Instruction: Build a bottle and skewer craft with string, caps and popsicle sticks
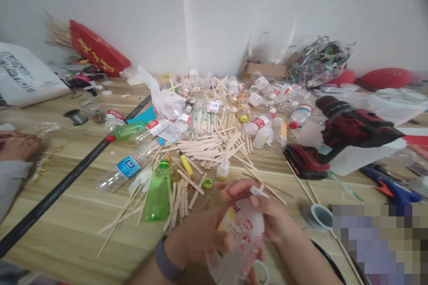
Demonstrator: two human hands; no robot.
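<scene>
Left hand: left hand (202, 236) curled loosely about the printed clear bottle (245, 227), thumb across its face; blurred, pressure can't be told.
Right hand: right hand (274, 213) bent over the bottle's upper right side, thumb and fingers partly closed on it.
White pointed piece: white pointed piece (259, 192) at the right fingers; loose or part of the bottle, can't tell.
Bottle's place: off the counter (76, 196), between both hands, right of and nearer than the green bottle (157, 200).
Step, as judged: bottle being turned or worked two-handed.
Next move, as judged: calls for one hand steadying the thin wall, the other free to shift grip.
Small gear: white dropper bottle (222, 171) and green cap (207, 183), right of the green bottle.
Sticks: wooden craft sticks (214, 148), spread behind and right of the green bottle.
Power tool: cordless drill (347, 129), well right of the green bottle.
Co-worker: another person's hand (20, 144), well left of the green bottle.
</scene>
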